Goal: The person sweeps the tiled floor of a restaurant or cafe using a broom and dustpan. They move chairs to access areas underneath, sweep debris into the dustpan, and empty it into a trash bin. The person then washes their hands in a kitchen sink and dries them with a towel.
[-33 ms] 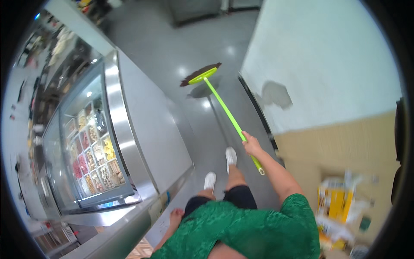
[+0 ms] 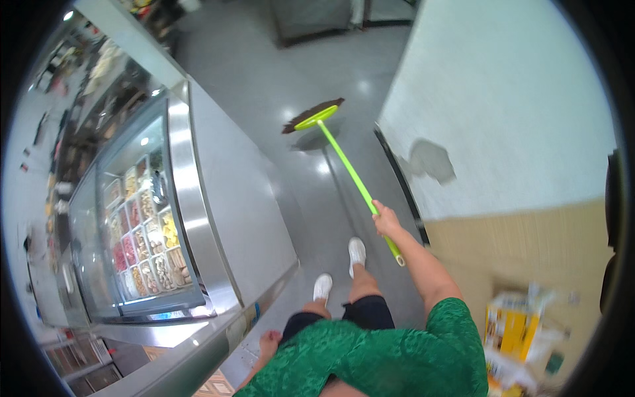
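My right hand (image 2: 385, 220) is closed around the lime-green handle of a broom (image 2: 350, 169), near its upper end. The broom reaches forward and slightly left, and its dark brown bristles (image 2: 324, 108) point away from me. A shadow on the grey floor shows apart from the broom head, which looks lifted off the floor. My left hand (image 2: 270, 343) hangs low beside my hip, near the metal edge of a counter. Its fingers are curled, and nothing shows in them.
On the left stands a glass-topped display fridge (image 2: 188, 198) with several tubs of food. A white wall (image 2: 503, 99) with a grey patch rises on the right. Yellow and white packages (image 2: 512, 331) sit at the lower right. Dark-framed panels (image 2: 314, 20) stand far ahead.
The view has shifted slightly, so the fridge, wall patch and my shoes sit a little lower and farther right. My right hand keeps its hold on the broom.
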`<state>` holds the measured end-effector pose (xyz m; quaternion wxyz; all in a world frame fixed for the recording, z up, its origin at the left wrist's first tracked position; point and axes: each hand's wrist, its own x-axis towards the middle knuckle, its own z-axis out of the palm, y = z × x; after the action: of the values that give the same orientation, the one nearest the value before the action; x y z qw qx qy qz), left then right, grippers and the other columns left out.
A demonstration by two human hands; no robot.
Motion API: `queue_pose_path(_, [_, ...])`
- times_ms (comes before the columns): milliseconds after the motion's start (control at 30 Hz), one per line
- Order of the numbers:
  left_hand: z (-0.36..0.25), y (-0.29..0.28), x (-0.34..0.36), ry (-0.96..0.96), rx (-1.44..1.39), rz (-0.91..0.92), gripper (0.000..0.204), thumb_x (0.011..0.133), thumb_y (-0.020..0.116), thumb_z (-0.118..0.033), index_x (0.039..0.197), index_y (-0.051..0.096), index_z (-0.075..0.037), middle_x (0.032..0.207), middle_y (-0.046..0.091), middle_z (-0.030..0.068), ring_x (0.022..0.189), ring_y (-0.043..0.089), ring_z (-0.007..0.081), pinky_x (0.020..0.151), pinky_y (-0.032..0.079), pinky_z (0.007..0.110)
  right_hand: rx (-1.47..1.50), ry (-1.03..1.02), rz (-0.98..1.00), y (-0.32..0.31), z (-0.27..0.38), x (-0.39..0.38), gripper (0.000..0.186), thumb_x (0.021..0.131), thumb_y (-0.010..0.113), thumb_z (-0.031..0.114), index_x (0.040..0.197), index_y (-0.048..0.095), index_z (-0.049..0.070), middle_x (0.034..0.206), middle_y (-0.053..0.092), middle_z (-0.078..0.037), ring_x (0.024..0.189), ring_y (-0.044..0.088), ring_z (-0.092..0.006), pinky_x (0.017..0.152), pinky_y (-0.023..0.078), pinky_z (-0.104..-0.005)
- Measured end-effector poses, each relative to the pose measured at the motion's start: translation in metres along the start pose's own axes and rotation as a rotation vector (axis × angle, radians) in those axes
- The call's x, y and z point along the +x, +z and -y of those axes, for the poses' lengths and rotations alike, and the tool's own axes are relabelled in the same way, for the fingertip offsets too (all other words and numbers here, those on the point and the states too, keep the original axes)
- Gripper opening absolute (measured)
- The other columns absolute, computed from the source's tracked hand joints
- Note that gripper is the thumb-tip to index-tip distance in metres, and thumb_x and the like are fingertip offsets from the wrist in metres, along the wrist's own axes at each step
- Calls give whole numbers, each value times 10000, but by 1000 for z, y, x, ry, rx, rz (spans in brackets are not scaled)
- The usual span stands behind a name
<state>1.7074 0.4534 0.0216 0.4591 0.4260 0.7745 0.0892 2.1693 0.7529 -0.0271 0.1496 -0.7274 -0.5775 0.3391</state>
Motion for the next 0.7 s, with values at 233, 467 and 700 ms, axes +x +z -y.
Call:
queue_pose_path(233, [72,71,-67,-426,-314,-131,120,711,662,-131,733,609,-25,610,555,1,582,491,90,537,414,256,-195,115,122,10,52,272,496,794,431,91,1282,405,177,883,609,-187,747,615,-293,649,489,-402])
queue_pose_path(467, [30,88,-69,-524,-83,-130,139,772,593,-156,725,599,-25,593,543,-4,555,464,78,519,399,244,-212,165,234,-1,-36,231,493,847,396,152,1326,311,232,1007,570,-215,936,551,-354,784,435,-437])
queue_pose_path(700, [63,71,-6,-225,182,54,355,815,566,-343,789,613,8,643,617,92,612,552,132,564,445,336,-299,433,418,-63,-101,-14,509,854,415,189,1328,255,284,873,594,-215,819,579,-375,718,436,-484])
